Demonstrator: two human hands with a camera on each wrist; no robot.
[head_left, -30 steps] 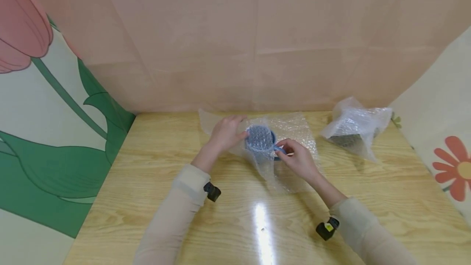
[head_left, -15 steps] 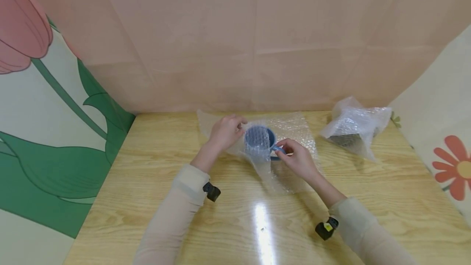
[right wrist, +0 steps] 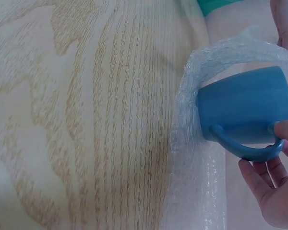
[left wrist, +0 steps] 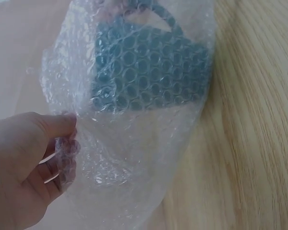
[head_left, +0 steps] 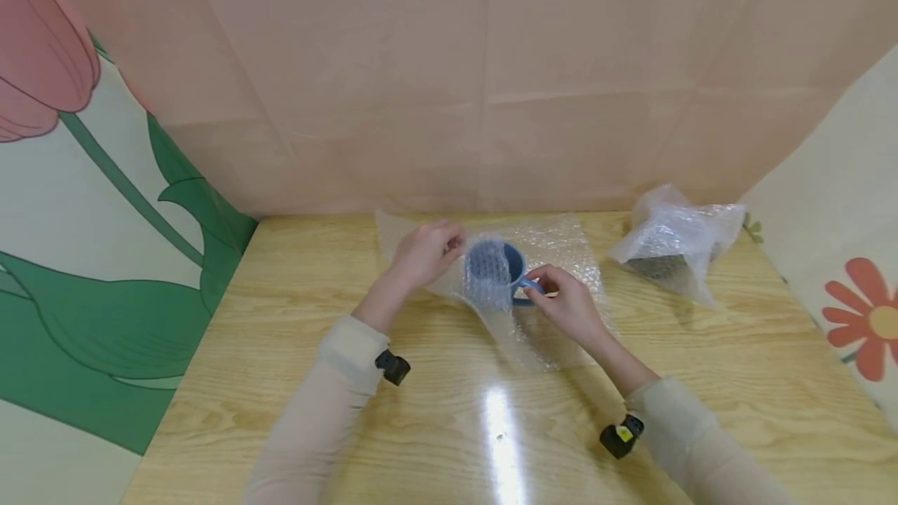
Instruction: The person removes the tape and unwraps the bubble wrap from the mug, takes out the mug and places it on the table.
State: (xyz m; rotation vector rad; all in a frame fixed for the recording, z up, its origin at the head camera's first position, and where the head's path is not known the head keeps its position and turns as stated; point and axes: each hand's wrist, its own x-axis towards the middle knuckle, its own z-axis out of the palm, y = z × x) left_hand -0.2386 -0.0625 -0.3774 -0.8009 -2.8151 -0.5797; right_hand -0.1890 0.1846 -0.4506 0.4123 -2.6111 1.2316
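A blue mug [right wrist: 245, 103] stands on a sheet of bubble wrap [head_left: 561, 244], whose left part is folded up over the mug's left side and part of its opening. My right hand [head_left: 570, 306] pinches the mug's handle [right wrist: 249, 152] between thumb and fingers. To the left of the mug, my left hand [head_left: 424, 256] pinches the bubble wrap; in the left wrist view its thumb and fingers [left wrist: 60, 125] grip a fold of it. Through the wrap the mug's side shows blurred in that view.
At the back right of the wooden table [head_left: 281, 380] lies a bubble-wrapped bundle [head_left: 673, 236] with something dark inside. A pink cloth backdrop [head_left: 484, 100] rises behind the table, and printed panels flank both sides.
My left hand has moved slightly left, and the wrap over the mug has drawn back leftward, baring more of its opening. The right hand stays on the handle.
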